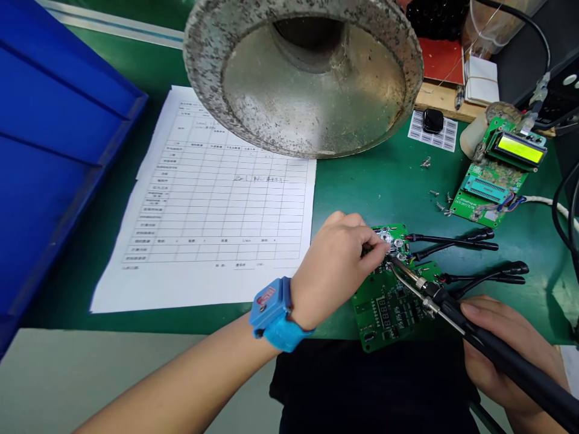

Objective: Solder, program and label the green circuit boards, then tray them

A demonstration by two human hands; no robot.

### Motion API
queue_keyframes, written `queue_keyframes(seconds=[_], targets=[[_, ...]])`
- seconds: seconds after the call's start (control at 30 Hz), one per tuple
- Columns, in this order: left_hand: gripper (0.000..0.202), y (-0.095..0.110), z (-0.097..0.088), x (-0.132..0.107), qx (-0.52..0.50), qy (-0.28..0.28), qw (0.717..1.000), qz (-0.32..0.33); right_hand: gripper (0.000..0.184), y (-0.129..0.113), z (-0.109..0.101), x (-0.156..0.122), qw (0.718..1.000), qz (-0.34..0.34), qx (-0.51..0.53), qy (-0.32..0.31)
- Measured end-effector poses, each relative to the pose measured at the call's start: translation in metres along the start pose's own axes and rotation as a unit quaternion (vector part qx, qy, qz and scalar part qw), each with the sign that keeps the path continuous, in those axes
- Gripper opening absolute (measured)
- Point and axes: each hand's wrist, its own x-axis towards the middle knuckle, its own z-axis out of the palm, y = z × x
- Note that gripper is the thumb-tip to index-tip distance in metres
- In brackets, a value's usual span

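Observation:
My right hand (511, 349) is wrapped round the black handle of a soldering iron (441, 295). A thin metal tube runs along the iron, and both ends meet near the upper part of a green circuit board (380, 313). That board has a four-digit display and lies at the table's front edge. My left hand (341, 253) wears a blue wrist strap (280, 313). Its thumb and forefinger are pinched together over the small round metal parts (398, 243) by the iron's tip; what they pinch is too small to make out. Black cable leads (456, 242) stick out to the right of the boards.
A metal fume hood (316, 114) hangs over printed forms (217, 223). A blue bin (63, 138) stands at left. To the right are loose screws (441, 207), a green board with a lit screen (518, 147), a label sheet (446, 134) and dark cables (563, 199).

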Motion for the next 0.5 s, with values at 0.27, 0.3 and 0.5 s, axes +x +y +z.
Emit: queue_keyframes(seconds=[0.27,0.3,0.5], targets=[[0.022,-0.001,0.001,0.0,0.002,0.004,1.0,-0.002,0.043,0.002,-0.001,-0.005,1.0,0.018,-0.003,0.002],[0.022,-0.001,0.001,0.001,0.002,0.003,1.0,-0.003,0.042,0.002,-0.002,-0.007,1.0,0.028,0.002,0.005],[0.023,0.004,-0.006,-0.004,0.004,0.003,1.0,-0.018,0.032,0.0,-0.014,-0.021,0.993,0.108,0.039,0.04]])
